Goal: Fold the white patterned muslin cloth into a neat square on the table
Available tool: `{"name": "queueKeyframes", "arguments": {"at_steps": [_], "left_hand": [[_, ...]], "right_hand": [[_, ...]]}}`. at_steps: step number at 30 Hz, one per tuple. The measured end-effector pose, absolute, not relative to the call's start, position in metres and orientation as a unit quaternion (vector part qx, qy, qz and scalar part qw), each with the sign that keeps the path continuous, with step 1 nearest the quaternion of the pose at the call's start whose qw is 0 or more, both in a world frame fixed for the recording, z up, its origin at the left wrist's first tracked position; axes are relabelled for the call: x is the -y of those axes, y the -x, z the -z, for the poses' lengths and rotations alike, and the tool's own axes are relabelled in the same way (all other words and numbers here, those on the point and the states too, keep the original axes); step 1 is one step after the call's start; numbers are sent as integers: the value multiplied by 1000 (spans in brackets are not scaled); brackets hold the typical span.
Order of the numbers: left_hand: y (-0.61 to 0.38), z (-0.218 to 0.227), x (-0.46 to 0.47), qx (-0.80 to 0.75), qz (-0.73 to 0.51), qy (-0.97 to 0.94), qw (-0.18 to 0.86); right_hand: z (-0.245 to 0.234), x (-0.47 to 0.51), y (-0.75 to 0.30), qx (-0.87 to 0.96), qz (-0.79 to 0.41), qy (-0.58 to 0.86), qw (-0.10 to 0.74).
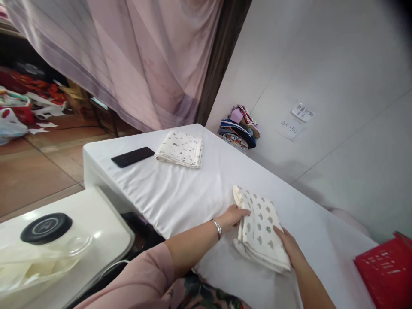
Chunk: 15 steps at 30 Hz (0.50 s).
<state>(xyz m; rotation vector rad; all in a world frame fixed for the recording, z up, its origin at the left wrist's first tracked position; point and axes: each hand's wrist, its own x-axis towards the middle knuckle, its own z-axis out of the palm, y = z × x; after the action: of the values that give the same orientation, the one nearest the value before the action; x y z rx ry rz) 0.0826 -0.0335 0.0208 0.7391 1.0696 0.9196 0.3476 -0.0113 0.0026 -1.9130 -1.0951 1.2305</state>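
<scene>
Both hands are on a folded cream cloth [262,221] printed with grey mushroom-like shapes and one green spot, above the white-covered table. My left hand [234,216], with a silver bracelet at the wrist, grips the cloth's left edge, thumb on top and fingers underneath. On its right edge my right hand [288,246] closes with the thumb side showing; the other fingertips are hidden. Farther back on the table lies a second folded cream cloth [180,149] with a small scattered print. Beside that cloth is a black phone [133,157].
A white table [212,189] meets the wall, where a stack of folded clothes [238,128] stands near paper notes [290,128]. A red basket [386,270] is at right. At left, a white surface [106,223] holds a round black object [46,227] and a clear plastic bag [41,266]. A pink curtain [144,56] hangs behind.
</scene>
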Motion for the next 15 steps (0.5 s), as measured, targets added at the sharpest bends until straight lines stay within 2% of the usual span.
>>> {"name": "queueKeyframes", "arguments": {"at_steps": [7, 15], "left_hand": [[-84, -17, 33, -516, -435, -332, 659], [-38, -53, -18, -509, -454, -435, 588]], "right_hand": [[-10, 17, -338, 395, -480, 715, 319], [-20, 1, -303, 468, -439, 626, 443]]}}
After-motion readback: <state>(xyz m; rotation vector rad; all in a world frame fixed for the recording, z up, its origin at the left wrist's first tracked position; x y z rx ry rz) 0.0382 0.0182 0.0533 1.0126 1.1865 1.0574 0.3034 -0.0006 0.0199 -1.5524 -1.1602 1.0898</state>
